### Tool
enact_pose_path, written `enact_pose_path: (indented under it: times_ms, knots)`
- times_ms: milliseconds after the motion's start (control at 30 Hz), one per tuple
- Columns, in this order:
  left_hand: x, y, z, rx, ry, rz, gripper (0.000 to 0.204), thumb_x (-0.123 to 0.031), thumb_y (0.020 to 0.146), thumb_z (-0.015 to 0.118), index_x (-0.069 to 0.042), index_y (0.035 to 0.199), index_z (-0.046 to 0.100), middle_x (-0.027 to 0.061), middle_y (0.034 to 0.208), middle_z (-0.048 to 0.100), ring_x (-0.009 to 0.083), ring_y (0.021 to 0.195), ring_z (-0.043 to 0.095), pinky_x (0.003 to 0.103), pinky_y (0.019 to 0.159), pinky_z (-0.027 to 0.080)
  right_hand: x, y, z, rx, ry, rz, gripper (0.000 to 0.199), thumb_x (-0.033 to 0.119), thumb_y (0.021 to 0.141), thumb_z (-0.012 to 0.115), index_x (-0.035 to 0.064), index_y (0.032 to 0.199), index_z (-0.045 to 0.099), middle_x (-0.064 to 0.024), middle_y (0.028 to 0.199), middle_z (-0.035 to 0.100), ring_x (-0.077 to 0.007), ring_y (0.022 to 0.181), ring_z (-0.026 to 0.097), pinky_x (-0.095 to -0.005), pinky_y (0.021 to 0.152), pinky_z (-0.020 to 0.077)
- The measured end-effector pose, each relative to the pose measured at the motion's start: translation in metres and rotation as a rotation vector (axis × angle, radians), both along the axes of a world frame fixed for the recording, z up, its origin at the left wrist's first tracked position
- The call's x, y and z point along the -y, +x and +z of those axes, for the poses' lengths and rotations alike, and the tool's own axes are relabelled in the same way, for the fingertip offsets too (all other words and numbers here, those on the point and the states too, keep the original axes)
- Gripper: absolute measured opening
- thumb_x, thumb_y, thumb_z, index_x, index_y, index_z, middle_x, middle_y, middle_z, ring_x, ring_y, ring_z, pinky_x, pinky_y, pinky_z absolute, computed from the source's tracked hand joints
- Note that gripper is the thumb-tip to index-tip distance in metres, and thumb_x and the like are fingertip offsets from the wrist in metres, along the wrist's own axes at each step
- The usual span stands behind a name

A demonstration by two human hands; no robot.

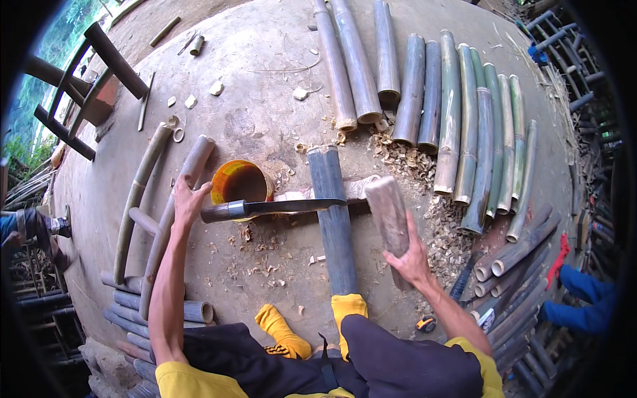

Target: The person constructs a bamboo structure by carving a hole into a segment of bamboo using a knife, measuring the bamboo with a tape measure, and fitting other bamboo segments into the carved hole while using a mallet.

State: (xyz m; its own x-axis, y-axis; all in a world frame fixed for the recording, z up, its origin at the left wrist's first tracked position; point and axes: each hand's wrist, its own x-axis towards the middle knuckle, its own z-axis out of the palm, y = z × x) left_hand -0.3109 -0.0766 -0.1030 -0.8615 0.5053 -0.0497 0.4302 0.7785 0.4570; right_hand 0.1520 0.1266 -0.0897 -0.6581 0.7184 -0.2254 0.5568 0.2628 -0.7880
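Observation:
My left hand (190,199) is closed around the upper part of a brown bamboo pole (196,159), which a short crosspiece (144,220) joins to a second pole (141,186). My right hand (410,257) grips a thick, worn wooden block (388,215), held tilted. Between my hands, a large knife (265,207) lies with its blade across a dark bamboo length (335,239) and its handle towards my left hand. That bamboo rests over a pale log (358,189), its near end at my yellow-socked foot (350,305).
An orange-yellow container (215,192) stands behind the knife handle. Many cut bamboo lengths (449,113) lie at the far right, beside heaped shavings (405,156). More bamboo (162,310) is stacked near left. A tape measure (426,324) lies near right. A bamboo frame (79,93) stands far left.

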Motion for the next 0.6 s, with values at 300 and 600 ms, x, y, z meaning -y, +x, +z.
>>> enact_pose_path:
  times_ms: [300, 600]
  knots:
    - [0.009, -0.029, -0.052, 0.513, -0.042, -0.020, 0.028, -0.017, 0.085, 0.050, 0.007, 0.090, 0.064, 0.0134, 0.075, 0.065, 0.0172, 0.061, 0.062, 0.032, 0.059, 0.050, 0.078, 0.111, -0.045, 0.350, -0.099, -0.107, 0.108, 0.017, 0.061, 0.075, 0.0149, 0.146, 0.009, -0.0301, 0.128, 0.045, -0.0466, 0.109, 0.051, -0.0449, 0.094, 0.0442]
    - [-0.047, -0.043, -0.053, 0.523, 0.061, 0.057, 0.025, -0.011, 0.086, 0.046, 0.007, 0.083, 0.062, 0.0182, 0.071, 0.063, 0.0305, 0.057, 0.067, 0.035, 0.046, 0.057, 0.083, 0.116, -0.055, 0.298, -0.087, -0.137, 0.109, 0.015, 0.060, 0.077, 0.0154, 0.146, 0.010, -0.0307, 0.127, 0.045, -0.0470, 0.111, 0.049, -0.0451, 0.095, 0.0429]
